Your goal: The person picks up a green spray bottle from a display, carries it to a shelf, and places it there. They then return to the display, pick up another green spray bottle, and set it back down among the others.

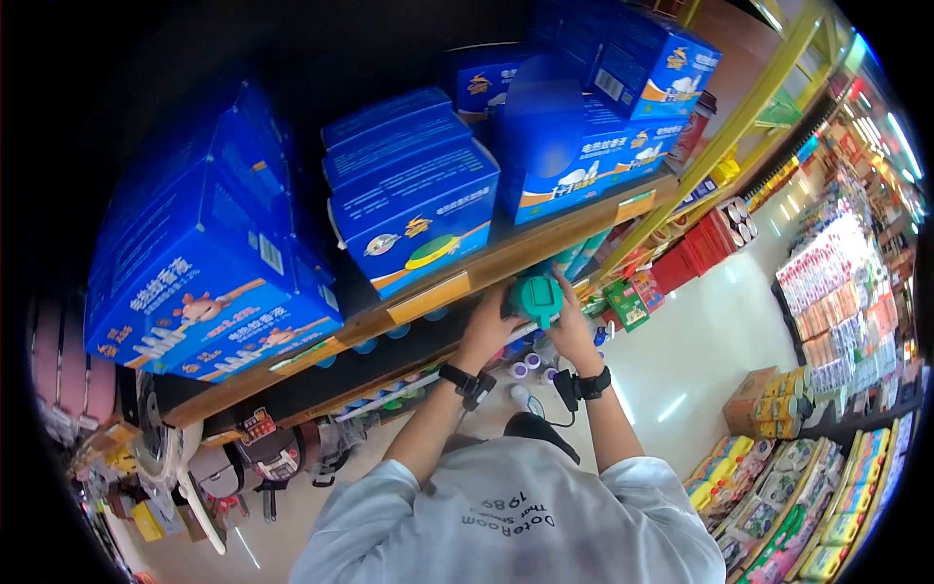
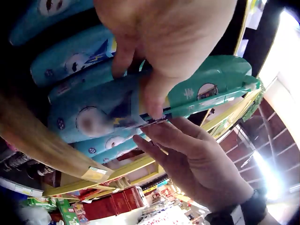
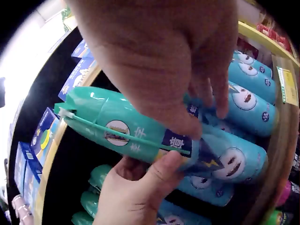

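Gripped by left hand [image 1: 486, 326] and right hand [image 1: 576, 336], the green-and-blue cylindrical metal can [image 3: 152, 131] could slip on its smooth sides and knock the matching blue cylindrical cans [image 3: 251, 105] beside it

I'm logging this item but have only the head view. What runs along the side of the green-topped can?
Observer: A thin green tube lies lengthwise along the can.
Operator: Any marking on its lower part?
Observer: Yes, a round white badge on the blue body.
Operator: And where is the left thumb, which I can't see?
Observer: The left hand has its thumb on the can's side, near the tube's end.
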The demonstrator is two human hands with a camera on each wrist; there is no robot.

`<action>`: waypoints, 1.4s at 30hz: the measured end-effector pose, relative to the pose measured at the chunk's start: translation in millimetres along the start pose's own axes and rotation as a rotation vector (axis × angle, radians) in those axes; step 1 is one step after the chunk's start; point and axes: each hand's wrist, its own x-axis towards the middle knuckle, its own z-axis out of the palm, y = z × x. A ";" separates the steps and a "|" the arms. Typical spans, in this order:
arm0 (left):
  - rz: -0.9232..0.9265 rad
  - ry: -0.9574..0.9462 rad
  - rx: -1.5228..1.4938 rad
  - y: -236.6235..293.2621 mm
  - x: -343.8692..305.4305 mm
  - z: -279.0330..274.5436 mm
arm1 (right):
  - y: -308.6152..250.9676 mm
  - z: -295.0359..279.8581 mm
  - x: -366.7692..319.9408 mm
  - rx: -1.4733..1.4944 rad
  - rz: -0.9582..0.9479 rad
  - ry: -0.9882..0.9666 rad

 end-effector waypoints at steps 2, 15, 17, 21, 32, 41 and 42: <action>-0.025 -0.080 -0.014 1.3 -1.4 -1.6 | -0.1 -1.4 -3.1 0.003 -0.014 -0.013; 0.170 -0.419 0.029 59.9 -5.1 33.6 | -36.0 -90.4 -76.3 0.106 0.274 -0.023; 0.096 -0.493 -0.055 73.2 -6.5 54.5 | -5.0 -99.2 -103.4 0.071 0.235 0.010; 0.205 -0.591 -0.133 95.3 -1.9 110.9 | 1.5 -138.1 -139.5 0.093 0.298 0.143; 0.298 -1.031 -0.219 177.6 3.2 296.7 | 42.1 -268.5 -255.5 -0.019 0.550 0.471; 0.618 -1.344 -0.323 265.5 19.9 439.8 | 68.0 -369.0 -330.5 -0.152 0.676 0.640; 0.638 -1.366 -0.316 273.4 20.5 451.5 | 69.5 -376.2 -337.7 -0.166 0.680 0.652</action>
